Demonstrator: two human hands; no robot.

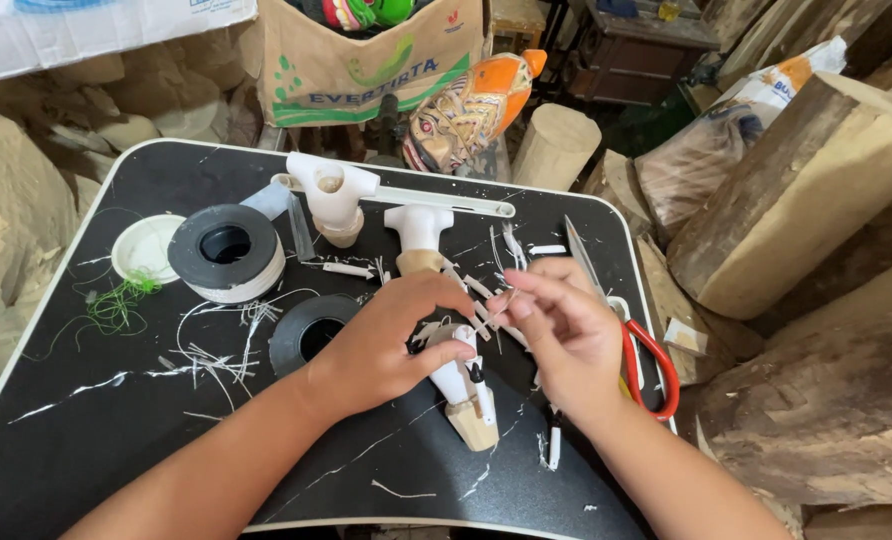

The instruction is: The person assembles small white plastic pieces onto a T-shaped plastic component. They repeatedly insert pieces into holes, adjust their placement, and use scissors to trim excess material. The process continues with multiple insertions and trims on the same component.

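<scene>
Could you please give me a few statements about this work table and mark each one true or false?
1. The left hand rests on a white figure lying on the black table. True.
2. The scissors have blue handles. False: the handles are red.
3. A painted mask stands beyond the table. True.
4. The black tape roll lies right of the right hand. False: it lies to the left.
5. The green thread lies beside the white lid. True.
</scene>
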